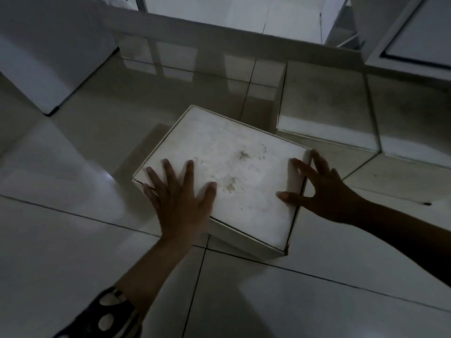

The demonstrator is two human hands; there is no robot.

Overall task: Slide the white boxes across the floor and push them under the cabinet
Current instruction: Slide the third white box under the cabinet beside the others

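A white box (234,167) with a smudged lid lies flat on the tiled floor, turned at an angle. My left hand (180,198) rests flat on its near-left part, fingers spread. My right hand (324,191) touches its right edge, fingers spread, thumb on the lid. A second white box (324,106) sits just beyond it to the right, and a third (410,113) lies further right. Both reach back under the white cabinet (410,45) at the upper right.
A white cabinet or appliance corner (48,69) stands at the left. A low white ledge (195,23) runs across the back. Glossy floor tiles (73,240) spread around the box. The scene is dim.
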